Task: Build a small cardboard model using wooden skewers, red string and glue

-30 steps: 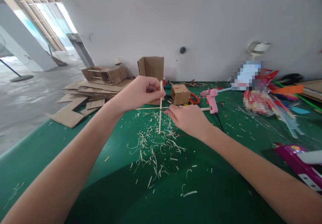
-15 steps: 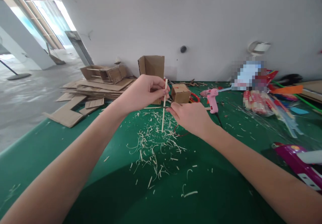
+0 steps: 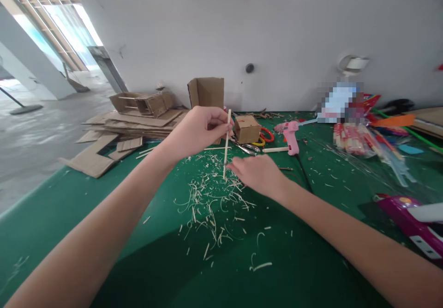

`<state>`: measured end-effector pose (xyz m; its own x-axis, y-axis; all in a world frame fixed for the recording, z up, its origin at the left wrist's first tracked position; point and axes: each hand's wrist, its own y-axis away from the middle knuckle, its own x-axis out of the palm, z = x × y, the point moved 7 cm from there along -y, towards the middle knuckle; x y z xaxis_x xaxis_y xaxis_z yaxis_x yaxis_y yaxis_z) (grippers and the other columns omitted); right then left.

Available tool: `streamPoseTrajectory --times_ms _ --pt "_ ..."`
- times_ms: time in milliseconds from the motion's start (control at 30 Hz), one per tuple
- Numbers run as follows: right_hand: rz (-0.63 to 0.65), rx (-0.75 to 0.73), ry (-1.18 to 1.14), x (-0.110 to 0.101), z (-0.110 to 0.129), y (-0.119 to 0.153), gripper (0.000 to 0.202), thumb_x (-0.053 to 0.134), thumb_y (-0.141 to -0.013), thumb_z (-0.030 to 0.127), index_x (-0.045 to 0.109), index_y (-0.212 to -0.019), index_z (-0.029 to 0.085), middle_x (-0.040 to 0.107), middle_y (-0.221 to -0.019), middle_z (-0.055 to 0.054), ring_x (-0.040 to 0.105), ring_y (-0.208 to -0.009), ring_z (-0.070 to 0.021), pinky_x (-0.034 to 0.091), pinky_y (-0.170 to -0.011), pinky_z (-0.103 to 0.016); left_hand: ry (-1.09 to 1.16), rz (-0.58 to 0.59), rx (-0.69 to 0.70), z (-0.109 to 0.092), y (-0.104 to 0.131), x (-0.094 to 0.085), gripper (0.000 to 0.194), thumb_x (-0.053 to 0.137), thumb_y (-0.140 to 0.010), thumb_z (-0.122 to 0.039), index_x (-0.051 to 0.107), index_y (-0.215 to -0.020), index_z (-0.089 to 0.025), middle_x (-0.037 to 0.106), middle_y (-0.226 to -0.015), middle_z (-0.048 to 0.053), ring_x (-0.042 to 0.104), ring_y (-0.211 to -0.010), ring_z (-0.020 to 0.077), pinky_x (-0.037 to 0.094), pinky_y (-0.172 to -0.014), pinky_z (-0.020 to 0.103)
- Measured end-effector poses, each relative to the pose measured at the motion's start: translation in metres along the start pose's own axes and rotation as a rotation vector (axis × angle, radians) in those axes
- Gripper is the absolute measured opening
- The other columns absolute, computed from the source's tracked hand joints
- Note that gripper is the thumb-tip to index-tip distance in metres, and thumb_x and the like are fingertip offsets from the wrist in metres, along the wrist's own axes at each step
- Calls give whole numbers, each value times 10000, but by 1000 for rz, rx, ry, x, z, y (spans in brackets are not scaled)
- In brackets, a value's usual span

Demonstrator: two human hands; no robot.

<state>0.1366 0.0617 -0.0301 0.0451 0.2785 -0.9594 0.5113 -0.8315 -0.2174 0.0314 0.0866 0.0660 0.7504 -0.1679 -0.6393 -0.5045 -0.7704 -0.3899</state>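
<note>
At left, the table [image 3: 58, 206] ends in a diagonal edge with floor beyond; green surface extends from that edge to the left forearm. Cardboard [image 3: 93, 160] is stacked toward the back, one flat piece reaching the left edge. The left hand [image 3: 204, 128] is pinched, thumb to fingers, on the upper part of a stick [image 3: 226, 146]. The stick is near upright, top leaning slightly right, lower end over the shavings [image 3: 195, 192]; contact with the table cannot be determined. Shavings spread toward the near side, with green surface around them. The right hand [image 3: 258, 172] is closed on a tool [image 3: 227, 164], mostly hidden, its dark tip at the stick's lower part. Behind this hand, a box [image 3: 247, 130], scissors [image 3: 267, 135] and pliers [image 3: 247, 147] sit close together, narrowing the room there. Right of these stands a glue gun [image 3: 291, 137], its cord running to the right forearm. Farther right, green surface separates that forearm from a purple device [image 3: 408, 220], cut off by the view's border.
</note>
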Motion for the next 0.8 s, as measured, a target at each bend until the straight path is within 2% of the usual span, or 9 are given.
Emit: streamPoseTrajectory --times_ms 67,133,267,333,500,600,733,800 --pt "-116 92 37 -13 -7 -3 553 180 -1009 462 627 -934 144 674 -659 -92 581 -536 -168 157 -495 -297 -36 2 -2 0 1 -3 156 566 -845 -245 676 -846 -135 737 -830 61 683 -754 136 532 -656 225" --pt "-166 131 61 -19 -9 -4 567 169 -1006 471 625 -935 141 677 -668 -100 582 -538 -172 150 -493 -297 -51 6 -6 1 1 -5 152 569 -840 -243 673 -846 -133 734 -827 61 678 -750 131 527 -655 223" --pt "-50 26 29 0 4 -2 504 227 -1013 421 634 -859 166 661 -604 -65 567 -505 -158 151 -493 -295 -50 -6 -28 5 0 -8 155 570 -839 -244 672 -868 -130 737 -835 64 684 -762 136 528 -657 223" --pt "-32 17 29 3 7 -2 506 227 -1013 418 637 -858 164 656 -590 -64 563 -496 -156 154 -494 -294 -49 -8 -38 6 0 -8 148 578 -837 -243 672 -857 -131 735 -818 60 681 -742 132 527 -652 222" --pt "-164 142 45 -21 -7 -6 550 174 -1008 441 626 -917 141 669 -653 -105 573 -521 -173 163 -487 -293 -64 -29 -21 7 -1 -8 122 606 -822 -243 669 -805 -140 718 -762 48 655 -679 118 522 -633 225" --pt "-136 130 10 -18 -6 -5 524 202 -1008 428 627 -908 138 669 -667 -109 573 -526 -176 173 -479 -294 -68 -21 -20 6 -3 -5 141 599 -829 -259 668 -801 -141 720 -780 56 657 -693 125 518 -629 232" --pt "59 -1 -47 8 7 1 471 272 -1007 390 637 -822 155 641 -591 -69 551 -489 -153 183 -471 -284 -56 -8 -23 0 -2 -2 150 591 -834 -266 668 -808 -140 725 -771 57 664 -695 128 513 -608 223" --pt "42 -14 -50 5 8 1 471 261 -1011 383 636 -841 153 638 -582 -60 552 -486 -148 177 -471 -284 -47 -1 -33 -1 -1 -2 149 588 -837 -263 665 -800 -140 724 -762 53 664 -688 124 513 -601 217"
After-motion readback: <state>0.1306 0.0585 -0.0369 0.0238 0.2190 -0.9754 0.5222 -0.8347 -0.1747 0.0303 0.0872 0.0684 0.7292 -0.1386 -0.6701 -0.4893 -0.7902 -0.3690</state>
